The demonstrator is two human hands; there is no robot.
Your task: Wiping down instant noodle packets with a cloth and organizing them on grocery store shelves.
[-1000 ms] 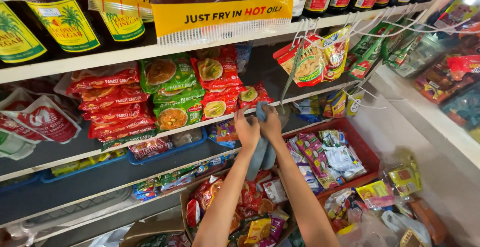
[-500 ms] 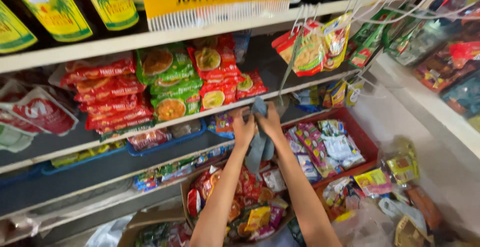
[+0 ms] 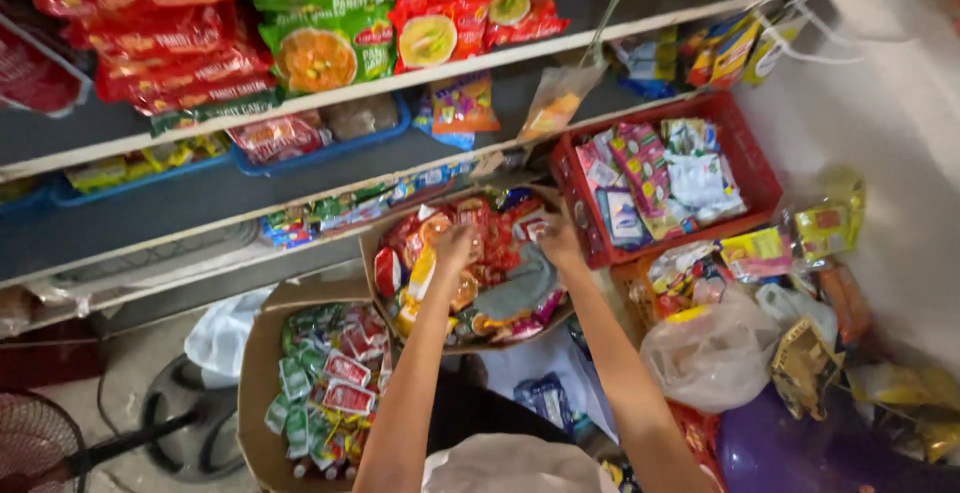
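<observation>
**Both hands down in the snack box under the shelves**

The thing being worked on here is the open cardboard box full of small snack packets, mostly red and yellow, sitting on the floor just below the lowest shelf. There's a grey cloth lying across the packets on the box's right side.

The left hand is down on the packets near the middle, fingers curled in, but I can't tell if it really has hold of one or is just pressing on the pile. The right hand is at the top edge of the cloth, fingers bent; whether it's pinching the cloth or a packet under it is hidden.

Around it: a red crate of sachets just to the right, a second cardboard box with green and red packets to the left, and a white plastic bag nearby.

What could go wrong, I'd guess: the packets are heaped loose and look slippery, so pulling the cloth or digging around could flick some over the rim into the clutter. The box flaps look floppy too, so leaning on one might tip it.
</observation>
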